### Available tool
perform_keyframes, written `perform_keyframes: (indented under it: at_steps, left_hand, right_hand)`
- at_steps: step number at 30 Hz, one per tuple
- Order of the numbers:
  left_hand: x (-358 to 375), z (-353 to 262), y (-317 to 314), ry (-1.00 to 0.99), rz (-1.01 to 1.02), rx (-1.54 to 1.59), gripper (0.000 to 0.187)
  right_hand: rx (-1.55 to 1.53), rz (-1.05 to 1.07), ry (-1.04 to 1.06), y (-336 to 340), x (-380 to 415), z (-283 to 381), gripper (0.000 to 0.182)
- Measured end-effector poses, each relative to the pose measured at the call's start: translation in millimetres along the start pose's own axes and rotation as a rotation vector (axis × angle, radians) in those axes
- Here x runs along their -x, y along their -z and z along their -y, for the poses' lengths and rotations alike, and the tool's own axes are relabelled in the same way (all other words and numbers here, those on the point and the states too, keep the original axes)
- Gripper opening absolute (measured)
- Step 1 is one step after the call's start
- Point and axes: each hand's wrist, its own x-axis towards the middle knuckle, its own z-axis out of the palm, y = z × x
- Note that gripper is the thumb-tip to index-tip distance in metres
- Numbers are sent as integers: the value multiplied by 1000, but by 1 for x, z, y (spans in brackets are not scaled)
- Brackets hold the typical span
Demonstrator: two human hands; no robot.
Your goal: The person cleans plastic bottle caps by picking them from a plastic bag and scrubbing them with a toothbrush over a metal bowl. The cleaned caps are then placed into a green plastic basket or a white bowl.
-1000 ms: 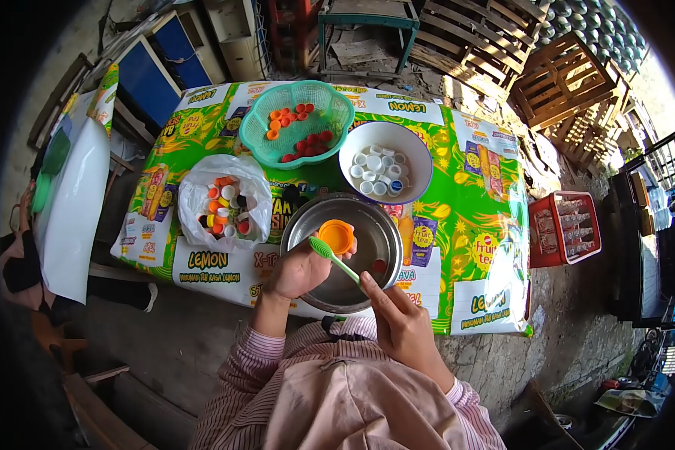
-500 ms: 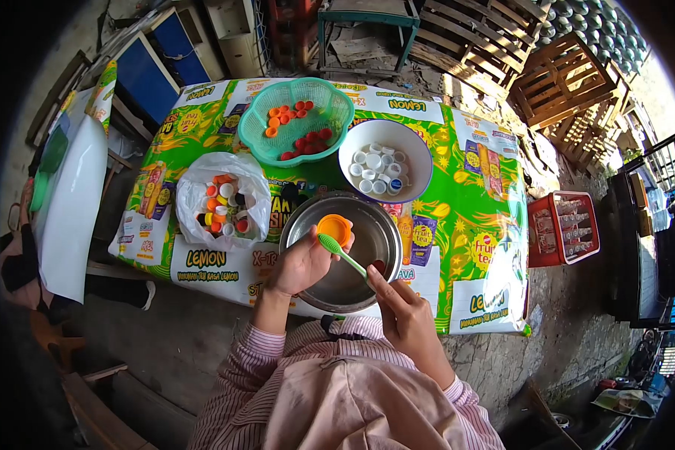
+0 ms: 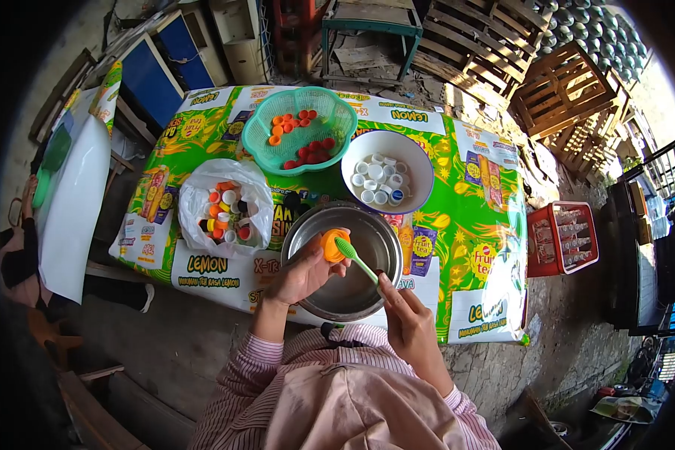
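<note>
My left hand point(image 3: 301, 276) grips an orange cap point(image 3: 333, 246) above a steel basin point(image 3: 307, 225). A green toothbrush point(image 3: 361, 264) is pinched in my right hand point(image 3: 409, 313), its bristled head right at the cap's edge. Behind the basin, to the right, a white bowl point(image 3: 421, 156) holds white bottle caps point(image 3: 379, 178). Orange and red caps point(image 3: 309, 151) lie in a turquoise plastic basket point(image 3: 259, 120) at the back. On the left, a white plastic bag point(image 3: 195, 187) contains caps of mixed colours point(image 3: 226, 211).
A printed green cover point(image 3: 457, 255) lies over the table. To its right stands a red crate point(image 3: 541, 247) of bottles. Wooden pallets point(image 3: 487, 45) and a green-framed stand point(image 3: 371, 22) are at the back. A person's hand point(image 3: 30, 196) shows at the far left, beside a white sheet point(image 3: 75, 202).
The orange cap has turned in my left hand from facing up to more on its side. My right hand has shifted slightly right and down with the toothbrush. The view has tilted a little.
</note>
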Motion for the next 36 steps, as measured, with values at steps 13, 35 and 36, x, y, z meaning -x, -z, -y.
perform_keyframes:
  at_steps: [13,35,36]
  left_hand:
    - [-5,12,26,-94,80,-159,45]
    - [-6,3,0,-276,-281,-1487,41]
    - [-5,4,1,-289,-293,-1510,41]
  right_hand:
    - [142,-5,-45,-9,0,-13,54]
    - [191,51,-15,-30,13,-35,55]
    - [193,53,-15,-28,12,-35,55]
